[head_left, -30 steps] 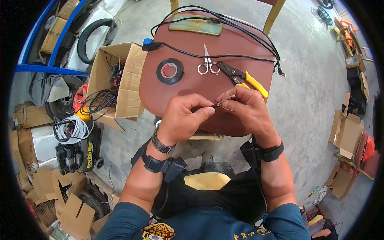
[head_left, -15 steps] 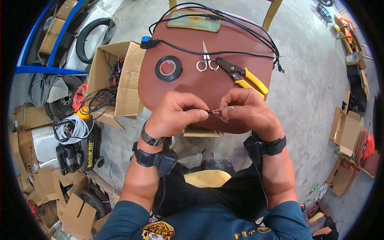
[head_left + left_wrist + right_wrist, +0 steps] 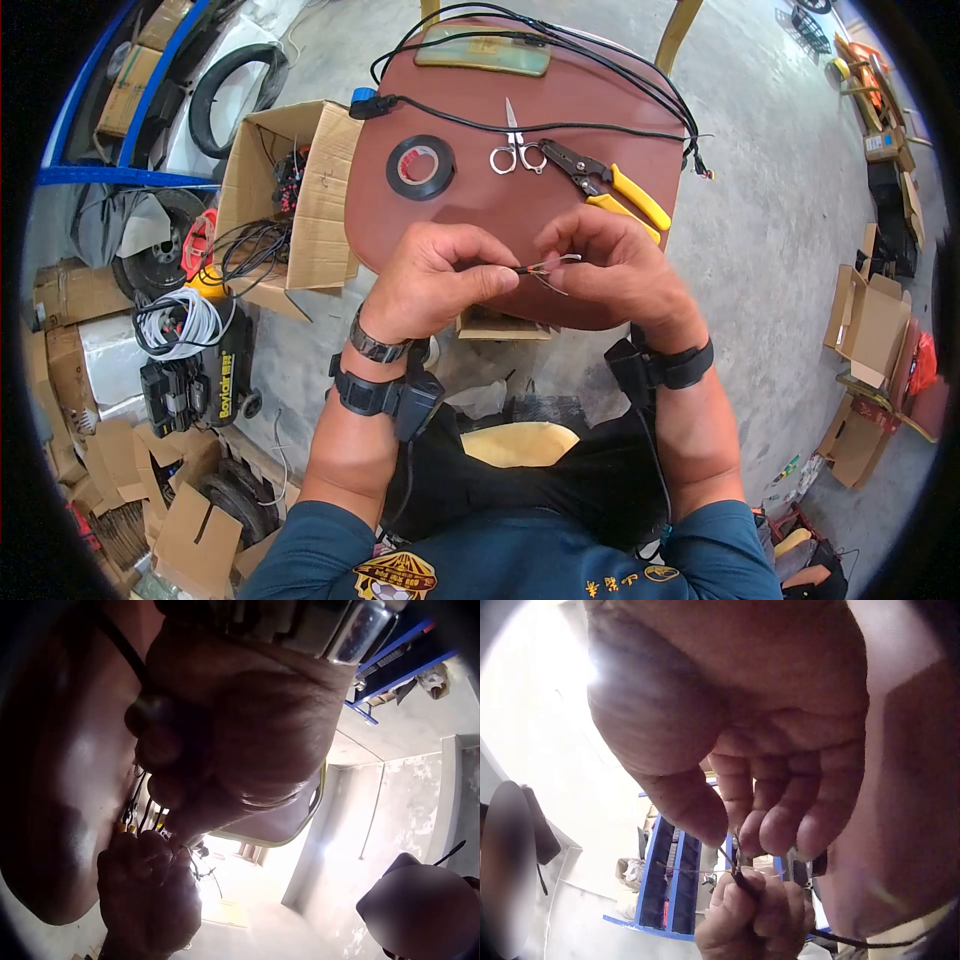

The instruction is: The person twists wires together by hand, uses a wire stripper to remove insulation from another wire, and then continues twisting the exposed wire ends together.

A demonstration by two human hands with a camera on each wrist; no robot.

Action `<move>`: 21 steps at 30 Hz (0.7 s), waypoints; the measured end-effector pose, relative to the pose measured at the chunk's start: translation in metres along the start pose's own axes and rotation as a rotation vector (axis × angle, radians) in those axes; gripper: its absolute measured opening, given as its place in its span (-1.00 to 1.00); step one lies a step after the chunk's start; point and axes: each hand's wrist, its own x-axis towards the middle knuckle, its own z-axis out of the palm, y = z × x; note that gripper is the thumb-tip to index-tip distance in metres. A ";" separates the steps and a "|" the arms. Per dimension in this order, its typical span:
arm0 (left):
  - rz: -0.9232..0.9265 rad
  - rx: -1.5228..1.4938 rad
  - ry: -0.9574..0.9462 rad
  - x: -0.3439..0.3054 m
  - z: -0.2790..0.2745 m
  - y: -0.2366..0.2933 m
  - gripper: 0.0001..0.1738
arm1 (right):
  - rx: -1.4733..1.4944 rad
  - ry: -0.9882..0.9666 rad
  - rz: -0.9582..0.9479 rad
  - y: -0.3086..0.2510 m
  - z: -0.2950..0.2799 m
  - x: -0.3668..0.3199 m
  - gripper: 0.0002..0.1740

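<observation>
In the head view my left hand point(image 3: 440, 270) pinches a black cable point(image 3: 521, 269) between thumb and index finger. From the cable's cut end, thin stripped wires point(image 3: 545, 284) fan out toward my right hand point(image 3: 620, 262). That hand's fingers are loosely curved around the wires; in the right wrist view its thumb point(image 3: 705, 814) stands apart from the index finger, with wire ends close to both. Just beyond the hands, yellow-handled wire strippers point(image 3: 610, 187), scissors point(image 3: 515, 145) and a roll of black tape point(image 3: 420, 168) lie on a brown seat point(image 3: 470, 215).
A long black cable point(image 3: 560, 127) loops over the seat's far edge, beside a greenish flat case point(image 3: 483, 54). To the left stands an open cardboard box point(image 3: 320, 190) with wires in it. More boxes point(image 3: 865, 345) line the far right.
Right fingers have loosened from the wires, which now show spread between thumb and index finger. Both hands have shifted slightly left and up; the left still pinches the cable.
</observation>
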 end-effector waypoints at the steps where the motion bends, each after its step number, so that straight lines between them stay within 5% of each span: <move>1: -0.007 -0.006 -0.001 0.000 0.001 0.001 -0.85 | -0.013 0.004 0.014 -0.001 0.000 0.000 -0.75; 21: -0.048 -0.042 -0.132 -0.002 -0.005 0.005 -0.86 | 0.124 -0.163 0.124 -0.008 -0.002 -0.003 -0.82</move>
